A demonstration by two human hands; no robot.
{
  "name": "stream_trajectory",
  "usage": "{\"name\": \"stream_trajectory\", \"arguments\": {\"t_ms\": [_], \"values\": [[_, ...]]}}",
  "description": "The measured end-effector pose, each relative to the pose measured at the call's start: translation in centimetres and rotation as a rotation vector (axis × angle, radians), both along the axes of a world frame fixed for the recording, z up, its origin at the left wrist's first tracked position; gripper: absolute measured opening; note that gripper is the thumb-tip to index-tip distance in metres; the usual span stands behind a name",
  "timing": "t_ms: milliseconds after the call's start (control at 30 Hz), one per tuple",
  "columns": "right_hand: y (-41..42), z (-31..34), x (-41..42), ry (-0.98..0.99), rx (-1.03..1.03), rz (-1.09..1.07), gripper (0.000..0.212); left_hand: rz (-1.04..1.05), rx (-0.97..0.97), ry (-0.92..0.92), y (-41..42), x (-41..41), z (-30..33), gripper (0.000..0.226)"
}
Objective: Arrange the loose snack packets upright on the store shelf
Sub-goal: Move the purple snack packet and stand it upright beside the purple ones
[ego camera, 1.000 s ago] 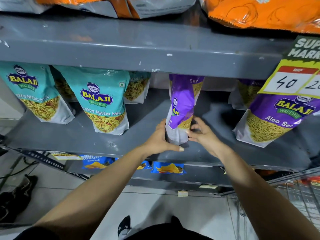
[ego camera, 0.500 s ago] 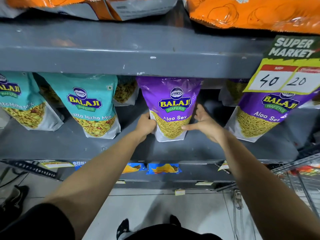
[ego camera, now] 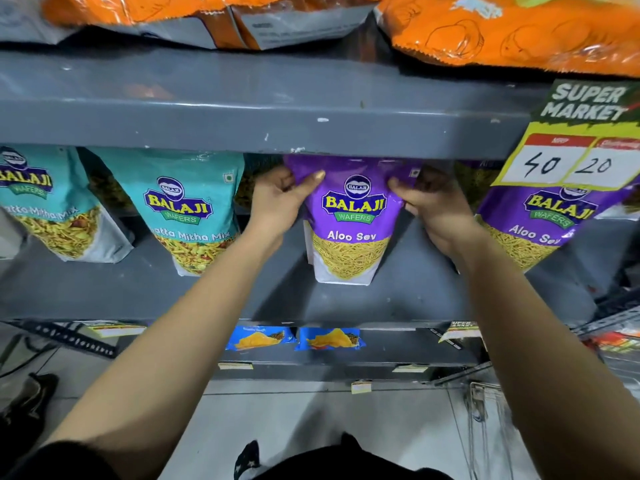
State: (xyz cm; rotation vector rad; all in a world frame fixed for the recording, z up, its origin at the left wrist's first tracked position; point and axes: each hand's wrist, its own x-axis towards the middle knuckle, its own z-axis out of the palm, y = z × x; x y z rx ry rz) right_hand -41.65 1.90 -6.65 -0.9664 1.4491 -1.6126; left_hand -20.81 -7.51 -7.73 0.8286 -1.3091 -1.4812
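At centre frame, left hand and right hand pinch the top corners of a purple Aloo Sev packet, standing on the grey shelf (nearly upright); releasing gently likely comes next.

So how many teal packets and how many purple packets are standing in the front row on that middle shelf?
Teal packets: 2
Purple packets: 2
Total: 4
More sit behind, too hidden to count.
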Motion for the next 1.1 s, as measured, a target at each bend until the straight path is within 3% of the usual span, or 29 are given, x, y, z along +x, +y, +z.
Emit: {"name": "stream_trajectory", "arguments": {"t_ms": [100,200,300,467,1100], "values": [[1.1,-2.1,-0.5,0.086,0.099,0.107,0.04,-0.08,0.025,-0.105,0.5,0.8,-2.4,0.048],[2.0,-5.3,-0.6,0.217,0.304,0.237,0.067,-0.248,0.078,-0.379,1.5,1.7,-6.5,0.086],[2.6,-7.9,0.6,0.251,0.4,0.268,0.06,-0.31,0.069,-0.52,3.0,1.7,-9.0,0.082],[4.1,-9.6,0.6,0.274,0.409,0.218,0.059,-0.186,0.013,-0.605,5.1,1.2,-9.4,0.085],[8.0,-10.7,0.6,0.278,0.354,0.238,0.055,-0.127,-0.012,-0.58,9.1,1.9,-10.0,0.076]]}}
